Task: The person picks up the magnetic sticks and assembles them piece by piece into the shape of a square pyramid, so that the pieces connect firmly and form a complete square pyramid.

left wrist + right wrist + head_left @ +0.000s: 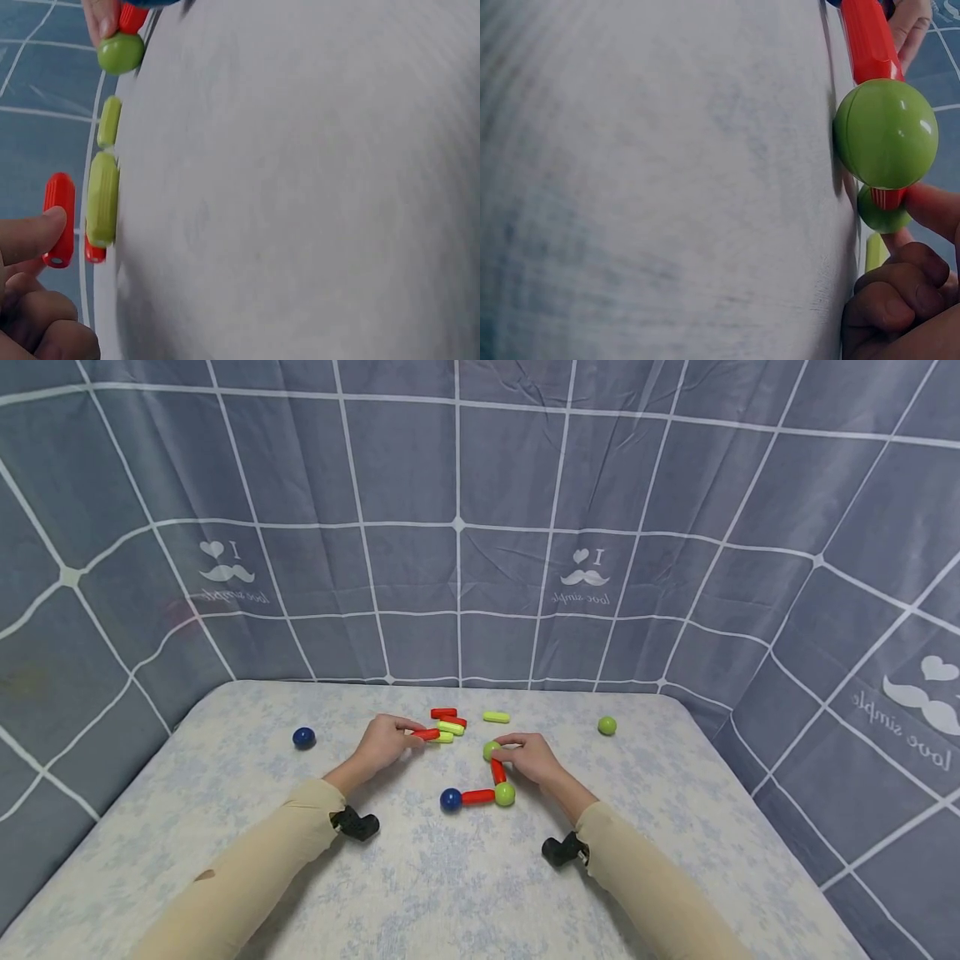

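Note:
My left hand (386, 742) pinches a short red rod (58, 187) between thumb and finger, held just off the table beside a small pile of rods. My right hand (531, 756) has its thumb and a finger around the far green ball (491, 751), with the thumb close to the attached red rod (498, 772). That rod runs to a nearer green ball (505, 794). From there another red rod (478, 797) leads left to a dark blue ball (451, 800), making an L-shaped chain on the table. Fingers partly cover the far ball in the head view.
Red rods (444, 713) and yellow-green rods (450, 727) lie piled beyond my left fingertips. One yellow-green rod (496, 717) lies apart. A loose blue ball (303, 738) sits left and a loose green ball (607, 725) right. A grey-blue curtain (495, 568) hangs behind the table (450, 885).

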{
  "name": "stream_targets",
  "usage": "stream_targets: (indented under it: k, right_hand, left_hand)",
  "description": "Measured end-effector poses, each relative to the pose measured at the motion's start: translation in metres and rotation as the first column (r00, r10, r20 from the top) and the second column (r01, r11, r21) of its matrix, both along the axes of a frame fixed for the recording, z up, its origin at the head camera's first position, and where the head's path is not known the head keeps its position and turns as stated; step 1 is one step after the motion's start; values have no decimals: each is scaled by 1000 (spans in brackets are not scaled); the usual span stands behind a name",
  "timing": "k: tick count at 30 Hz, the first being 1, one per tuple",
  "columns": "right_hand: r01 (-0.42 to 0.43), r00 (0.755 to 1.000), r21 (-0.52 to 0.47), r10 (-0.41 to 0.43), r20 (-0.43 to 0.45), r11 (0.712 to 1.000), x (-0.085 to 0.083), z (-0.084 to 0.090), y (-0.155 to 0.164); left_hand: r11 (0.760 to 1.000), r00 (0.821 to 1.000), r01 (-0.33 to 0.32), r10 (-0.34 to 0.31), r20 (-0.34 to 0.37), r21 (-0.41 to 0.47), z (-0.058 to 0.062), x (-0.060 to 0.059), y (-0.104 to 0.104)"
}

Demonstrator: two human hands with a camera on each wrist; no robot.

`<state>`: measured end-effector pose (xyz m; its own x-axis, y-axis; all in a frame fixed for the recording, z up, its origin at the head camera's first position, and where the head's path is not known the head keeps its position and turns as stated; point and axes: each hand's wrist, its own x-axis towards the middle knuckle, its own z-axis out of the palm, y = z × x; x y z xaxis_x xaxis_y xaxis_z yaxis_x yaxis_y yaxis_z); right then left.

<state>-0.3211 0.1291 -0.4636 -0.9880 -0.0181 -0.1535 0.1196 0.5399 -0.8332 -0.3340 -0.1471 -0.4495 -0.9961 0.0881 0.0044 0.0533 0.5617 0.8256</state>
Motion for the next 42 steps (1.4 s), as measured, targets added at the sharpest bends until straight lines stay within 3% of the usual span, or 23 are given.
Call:
stream_targets:
  k: [8,24,36,42]
  right_hand:
    - [11,1000,8,-11,11,1000,0,1,0]
    - [2,1000,21,-3,14,1000,0,3,-4]
    - [7,1000,28,-7,13,1000,0,1,-2]
    - [17,1000,30,-18,14,999,2,0,-2]
  left_hand:
    - [994,995,99,-100,-16,-43,0,3,21]
    - [983,989,146,-145,19,-112,-2,6,63]
    - [987,989,142,-138,56,-80,-3,7,69]
    - [991,992,127,-126,23,-48,-4,10,59]
